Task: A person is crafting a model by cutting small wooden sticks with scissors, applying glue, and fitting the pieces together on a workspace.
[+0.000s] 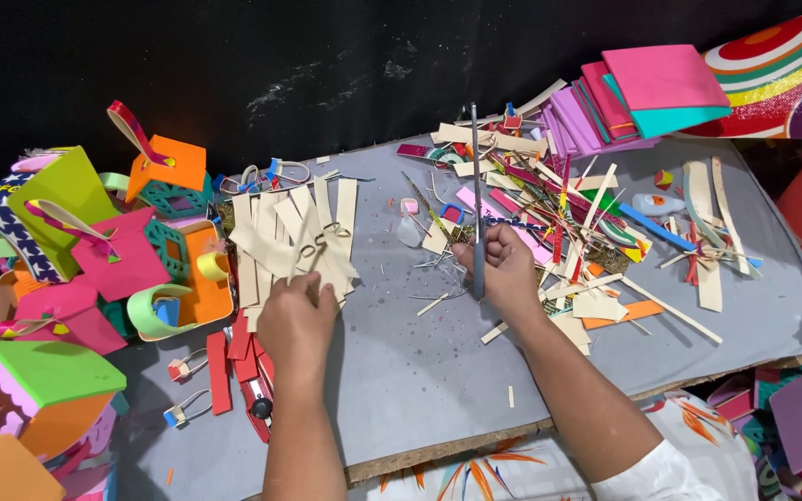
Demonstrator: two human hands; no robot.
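My left hand (297,320) rests on a pile of cream card strips (294,237) at the left middle of the grey board (410,371), fingers curled on the lower strips. A thin metal wire clip (319,237) lies on top of the pile. My right hand (505,269) is closed around a long thin grey ruler (476,176), which stands nearly upright on the board and points away from me. Small offcuts (438,301) lie between the two hands.
Colourful foam paper houses (76,269) crowd the left side. A heap of mixed coloured strips (559,199) lies right of the ruler, with stacked pink, purple and teal sheets (642,93) behind. Red strips and binder clips (225,371) sit near the front left. A black wall is behind.
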